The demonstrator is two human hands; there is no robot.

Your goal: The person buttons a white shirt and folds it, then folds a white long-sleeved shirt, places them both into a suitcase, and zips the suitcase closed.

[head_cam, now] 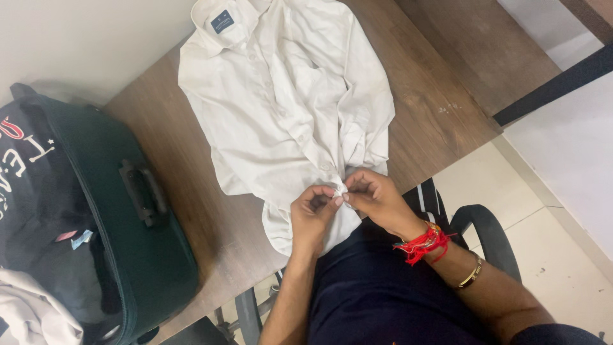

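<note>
Fabric of a white shirt (pixel 287 96) is pinched between both my hands, right at the lower end of its button strip. My left hand (pixel 313 214) grips the cloth with thumb and fingertips curled in, and my right hand (pixel 377 195) meets it from the other side, fingertips (pixel 350 186) pressed on the same small bunch of cloth, so the two hands touch at that spot. I cannot tell whether a button sits inside the pinch; the fingers hide it.

From my hands the shirt spreads away across a brown wooden table (pixel 440 108), front side up, collar at the far end with a dark label (pixel 222 21) inside it. One sleeve is folded and rumpled just beyond my right hand. The hem hangs over the table edge below my left hand, down toward my dark trousers (pixel 377 294).

Red threads (pixel 421 243) are tied around my right wrist, and a gold bangle (pixel 471 275) sits further up that forearm.

Well off to the left of my left hand stands a dark green suitcase (pixel 140 249), open, with dark and light clothes (pixel 38 255) inside. Behind my right arm is the black armrest (pixel 491 233) of a chair.
</note>
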